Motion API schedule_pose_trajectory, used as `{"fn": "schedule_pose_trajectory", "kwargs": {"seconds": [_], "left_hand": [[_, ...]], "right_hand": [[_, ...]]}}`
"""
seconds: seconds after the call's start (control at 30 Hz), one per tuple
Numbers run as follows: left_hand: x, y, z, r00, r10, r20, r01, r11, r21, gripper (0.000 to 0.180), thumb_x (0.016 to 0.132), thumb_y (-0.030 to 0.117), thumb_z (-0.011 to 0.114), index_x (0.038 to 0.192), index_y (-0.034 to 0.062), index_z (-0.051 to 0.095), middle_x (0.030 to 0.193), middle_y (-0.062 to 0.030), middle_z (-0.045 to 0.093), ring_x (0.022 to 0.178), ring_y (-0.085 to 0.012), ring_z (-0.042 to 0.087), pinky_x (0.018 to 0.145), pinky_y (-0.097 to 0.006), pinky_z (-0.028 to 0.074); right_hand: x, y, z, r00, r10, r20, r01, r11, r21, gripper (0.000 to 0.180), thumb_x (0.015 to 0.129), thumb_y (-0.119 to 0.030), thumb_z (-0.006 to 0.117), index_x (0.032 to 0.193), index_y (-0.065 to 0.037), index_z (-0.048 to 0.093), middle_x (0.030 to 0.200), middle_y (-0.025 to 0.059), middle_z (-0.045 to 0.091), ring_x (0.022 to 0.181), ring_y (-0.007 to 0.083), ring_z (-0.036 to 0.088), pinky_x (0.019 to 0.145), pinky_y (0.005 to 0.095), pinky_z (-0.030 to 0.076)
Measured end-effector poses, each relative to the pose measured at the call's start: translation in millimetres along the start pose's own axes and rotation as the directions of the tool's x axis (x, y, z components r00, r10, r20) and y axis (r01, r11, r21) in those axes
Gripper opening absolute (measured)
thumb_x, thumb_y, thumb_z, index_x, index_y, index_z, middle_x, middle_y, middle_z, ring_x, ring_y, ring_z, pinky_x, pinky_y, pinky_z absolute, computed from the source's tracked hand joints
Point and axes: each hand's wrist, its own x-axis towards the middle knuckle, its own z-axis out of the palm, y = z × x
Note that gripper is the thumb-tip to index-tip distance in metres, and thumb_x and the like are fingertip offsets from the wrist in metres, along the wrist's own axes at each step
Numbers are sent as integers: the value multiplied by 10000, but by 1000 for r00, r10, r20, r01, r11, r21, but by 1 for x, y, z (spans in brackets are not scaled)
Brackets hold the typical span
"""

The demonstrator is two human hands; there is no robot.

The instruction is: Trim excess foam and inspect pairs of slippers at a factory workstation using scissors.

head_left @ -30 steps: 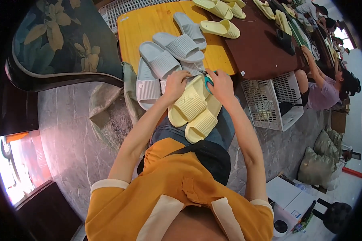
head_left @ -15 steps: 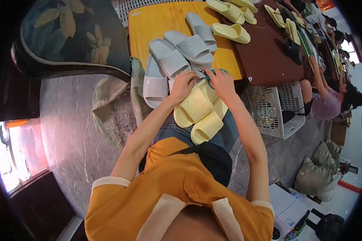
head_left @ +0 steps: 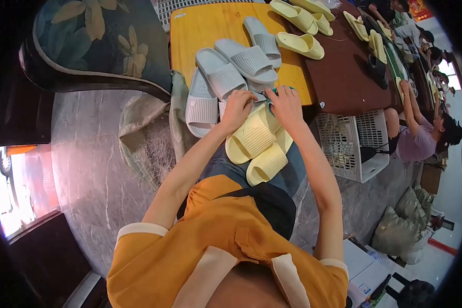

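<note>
A pair of pale yellow slippers, the upper slipper (head_left: 252,136) overlapping the lower slipper (head_left: 268,165), lies across my lap. Just beyond their far end, my right hand (head_left: 286,107) is closed around scissors with green handles (head_left: 270,107); the blades are mostly hidden. My left hand (head_left: 236,109) is next to it, its fingers bent together in a pinch at the slippers' far end. What that pinch holds is too small to make out. Light grey slippers (head_left: 222,76) lie in a loose heap right behind my hands, on the table's near edge.
The yellow tabletop (head_left: 200,31) adjoins a dark brown table (head_left: 339,82) holding more yellow slippers (head_left: 305,46). Below it stands a white plastic basket (head_left: 339,146). An open cloth sack (head_left: 143,128) with thread scraps is at left, beside a flowered chair (head_left: 97,46). Another person (head_left: 418,138) sits at right.
The whole view has shifted slightly. My right hand has turned a little with the scissors, so less of the green handles shows. My left hand stays in its pinch beside it.
</note>
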Motion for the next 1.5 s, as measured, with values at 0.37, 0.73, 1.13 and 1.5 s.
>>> {"fn": "schedule_pose_trajectory", "kwargs": {"seconds": [0.37, 0.73, 1.13, 1.5], "left_hand": [[-26, 21, -17, 998, 52, -48, -58, 990, -131, 237, 808, -60, 568, 990, 51, 671, 1030, -117, 657, 1139, -325, 571, 974, -413, 450], [7, -95, -90, 864, -381, -329, 447, 882, 150, 333, 855, 129, 590, 1155, -17, 587, 902, -166, 710, 858, -362, 684, 786, -423, 532], [-4, -37, -92, 844, -300, -445, 325, 945, -21, 139, 882, 88, 610, 934, -35, 646, 808, -165, 687, 758, -286, 680, 701, -378, 514], [-8, -24, -85, 845, -291, -449, 302, 952, -48, 161, 897, 105, 617, 957, -41, 648, 810, -167, 682, 766, -283, 676, 701, -377, 514]], "right_hand": [[-19, 0, -3, 984, 148, 102, -161, 979, 129, 521, 742, -122, 757, 1242, -154, 616, 870, 95, 593, 799, 286, 642, 660, 410, 517], [-6, -16, -24, 993, 113, -32, -97, 940, 327, 560, 786, -158, 726, 1326, -151, 579, 904, 131, 567, 843, 329, 599, 722, 440, 489], [67, -65, -11, 984, -139, -113, 141, 990, 14, 485, 784, -87, 618, 1268, -65, 595, 939, 84, 558, 919, 256, 562, 825, 381, 442], [82, -76, 19, 982, -129, -136, 126, 992, -32, 394, 821, -137, 619, 1209, -66, 618, 899, 80, 611, 868, 245, 629, 746, 366, 494]]}}
